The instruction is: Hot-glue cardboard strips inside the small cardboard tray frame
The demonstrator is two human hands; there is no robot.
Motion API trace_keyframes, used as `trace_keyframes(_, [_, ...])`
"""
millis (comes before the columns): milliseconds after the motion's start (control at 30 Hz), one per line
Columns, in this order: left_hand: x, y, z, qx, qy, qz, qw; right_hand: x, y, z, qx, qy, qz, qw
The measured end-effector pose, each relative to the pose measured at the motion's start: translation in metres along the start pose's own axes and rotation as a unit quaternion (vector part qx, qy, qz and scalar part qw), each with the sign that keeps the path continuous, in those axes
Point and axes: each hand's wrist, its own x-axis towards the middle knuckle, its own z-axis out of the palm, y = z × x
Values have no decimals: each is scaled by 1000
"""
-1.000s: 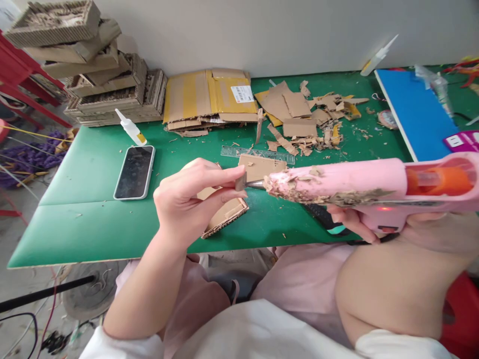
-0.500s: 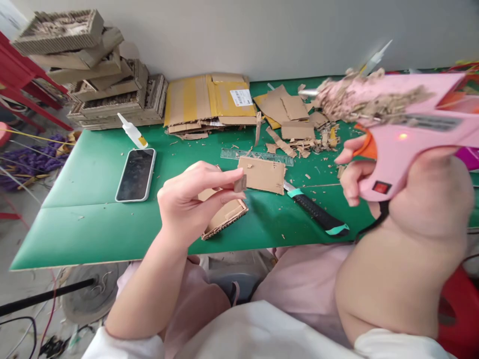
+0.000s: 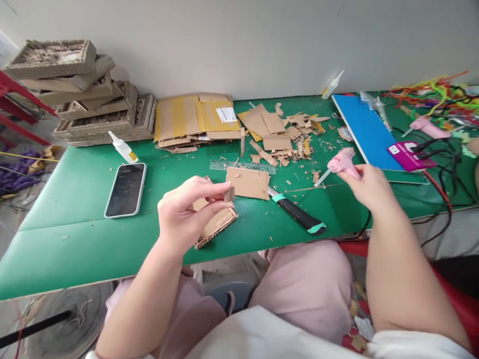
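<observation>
Single head cam, up above and behind the fingers (image 3: 210,188), facing forward and kinda down, near enough that the bare forearms (image 3: 149,294) loom large behind them, wide enough for the green tabletop (image 3: 71,209) around the fingers and grey wall (image 3: 262,45) beyond

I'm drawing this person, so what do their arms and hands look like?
The left hand and right hand are bare, and I see no gloves or rings. The forearms are bare too, below white sleeves.
</observation>
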Motion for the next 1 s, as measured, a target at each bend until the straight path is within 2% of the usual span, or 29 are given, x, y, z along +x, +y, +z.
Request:
trace_keyframes(33, [0, 1, 1, -3, 0, 1, 1000, 0, 9, 1, -49, 40, -25, 998])
trace_keyframes(100, [1, 2, 3, -11, 4, 1, 1000, 0, 24, 5, -121, 83, -66, 987])
trace_keyframes(233, [0, 2, 4, -24, 1, -4, 1000, -4, 34, 11, -227, 134, -98, 960])
trace_keyframes(333, [-2, 1, 5, -23, 3, 0, 1000, -8, 12, 24, -347, 235, -79, 904])
trace_keyframes(367, [-2, 1, 5, -20, 5, 2, 1000, -9, -3, 36, -376, 264, -53, 887])
trace_keyframes(400, [-2, 1, 5, -17, 6, 4, 1000, -9, -20, 52, -398, 320, -32, 859])
trace_keyframes(433, [-2, 1, 6, -13, 7, 5, 1000, -8, -39, 73, -384, 326, -14, 863])
trace_keyframes(500, [-2, 2, 7, -2, 9, 11, 1000, -5, -79, 124, -251, 313, -6, 916])
trace_keyframes(567, [-2, 3, 8, 9, 12, 17, 1000, 1, -111, 175, -100, 169, 0, 981])
trace_keyframes(633, [-1, 4, 9, 18, 19, 16, 1000, 9, -130, 213, 46, 24, -11, 999])
trace_keyframes(667, [-1, 4, 9, 22, 21, 12, 999, 13, -134, 225, 101, -12, -1, 995])
trace_keyframes(767, [-1, 4, 8, 29, 16, 12, 999, 22, -132, 240, 218, -53, 43, 974])
trace_keyframes(1000, [-2, -2, 11, 7, -11, 17, 1000, 26, -121, 238, 334, -78, 143, 929])
